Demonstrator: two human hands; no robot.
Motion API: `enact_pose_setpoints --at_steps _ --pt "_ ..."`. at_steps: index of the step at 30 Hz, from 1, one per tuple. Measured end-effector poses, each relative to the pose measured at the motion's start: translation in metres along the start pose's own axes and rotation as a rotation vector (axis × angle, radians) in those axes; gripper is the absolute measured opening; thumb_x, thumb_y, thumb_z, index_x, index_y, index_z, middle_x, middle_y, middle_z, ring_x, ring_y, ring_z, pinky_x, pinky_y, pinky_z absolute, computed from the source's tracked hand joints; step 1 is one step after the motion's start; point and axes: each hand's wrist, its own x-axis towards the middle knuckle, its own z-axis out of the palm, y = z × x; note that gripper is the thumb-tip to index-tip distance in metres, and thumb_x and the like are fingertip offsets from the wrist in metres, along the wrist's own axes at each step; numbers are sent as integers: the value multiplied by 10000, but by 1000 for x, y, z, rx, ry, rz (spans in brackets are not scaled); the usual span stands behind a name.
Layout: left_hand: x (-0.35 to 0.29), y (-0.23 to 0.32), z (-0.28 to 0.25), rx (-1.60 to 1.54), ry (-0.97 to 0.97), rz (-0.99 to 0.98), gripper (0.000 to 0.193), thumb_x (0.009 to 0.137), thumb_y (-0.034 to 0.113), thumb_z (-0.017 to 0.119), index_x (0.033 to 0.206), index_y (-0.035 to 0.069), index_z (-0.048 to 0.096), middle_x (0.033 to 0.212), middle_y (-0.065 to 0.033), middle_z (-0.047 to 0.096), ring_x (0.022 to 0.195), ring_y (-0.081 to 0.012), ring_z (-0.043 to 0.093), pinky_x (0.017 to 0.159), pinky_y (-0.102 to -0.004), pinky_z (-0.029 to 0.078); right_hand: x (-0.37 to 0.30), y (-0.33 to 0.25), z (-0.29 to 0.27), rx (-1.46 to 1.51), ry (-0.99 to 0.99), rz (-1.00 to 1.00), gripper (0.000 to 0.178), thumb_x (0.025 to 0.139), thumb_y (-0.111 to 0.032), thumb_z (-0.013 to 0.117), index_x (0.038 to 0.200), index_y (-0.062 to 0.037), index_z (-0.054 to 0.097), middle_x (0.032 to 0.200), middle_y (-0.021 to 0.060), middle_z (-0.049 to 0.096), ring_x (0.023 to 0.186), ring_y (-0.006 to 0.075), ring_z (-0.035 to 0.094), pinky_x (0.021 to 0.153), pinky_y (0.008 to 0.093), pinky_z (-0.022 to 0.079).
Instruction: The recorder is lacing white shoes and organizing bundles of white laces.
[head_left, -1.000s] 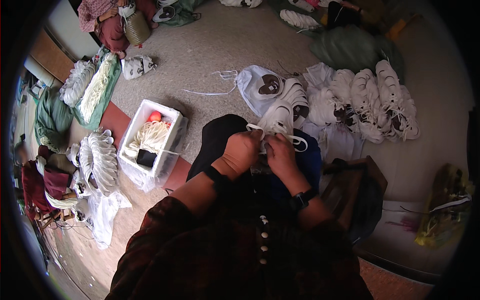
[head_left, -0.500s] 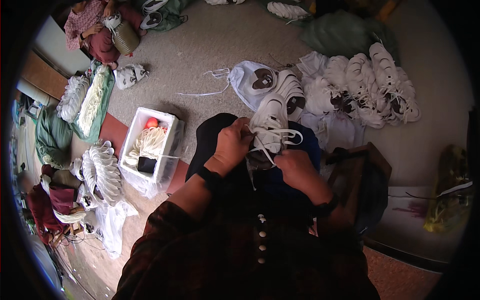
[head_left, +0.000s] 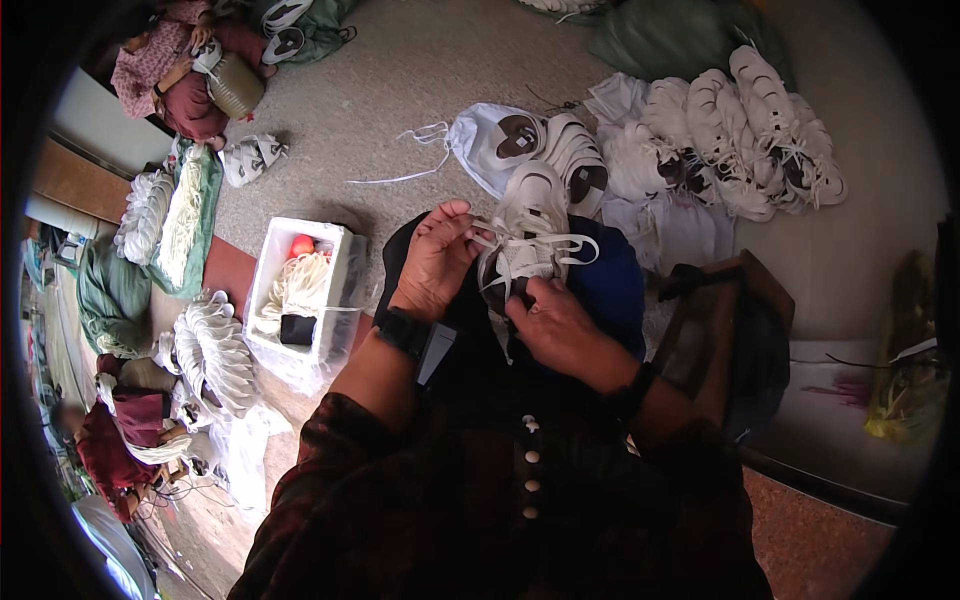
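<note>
A white sneaker (head_left: pixel 533 198) rests on my lap with its toe pointing away from me. White shoelace (head_left: pixel 580 246) runs through its upper, and a loop sticks out on the right. Beside the shoe's left edge, my left hand (head_left: pixel 437 258) pinches a lace end between thumb and fingertips. My right hand (head_left: pixel 562 325) is closed at the shoe's near end, thumb and fingers on the tongue and collar area; the exact grip is partly hidden. Just beyond the toe lie more white shoe uppers (head_left: pixel 572 150) and a white drawstring bag (head_left: pixel 480 145).
A white foam box (head_left: pixel 350 270) with cream laces and a red ball-like item stands at left. Piled white shoes (head_left: pixel 715 140) lie at right, near a wooden-framed stool (head_left: pixel 740 300). Co-workers sit at upper left (head_left: pixel 185 75) and lower left (head_left: pixel 120 440), among shoe stacks.
My left hand has drawn the lace out leftward and turned palm-up. The right hand has moved left, from the shoe's right side to its near opening. The view has shifted slightly.
</note>
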Motion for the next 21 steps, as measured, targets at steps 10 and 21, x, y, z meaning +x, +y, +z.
enact_pose_setpoints --at_steps 10,21 --pt "6 2 0 166 -45 28 226 856 47 562 1082 45 561 1035 -68 615 1004 -186 577 861 -330 456 8 3 12 -15 -40 76 200 692 -64 598 861 -22 501 810 162 480 757 343 509 669 418 411" --pt "1 8 -11 65 -52 93 157 865 43 547 1017 21 582 989 -76 624 908 -166 601 817 -310 488 -6 9 -72 1167 605 527 278 687 27 697 917 17 542 847 22 586 784 65 510 726 226 431"
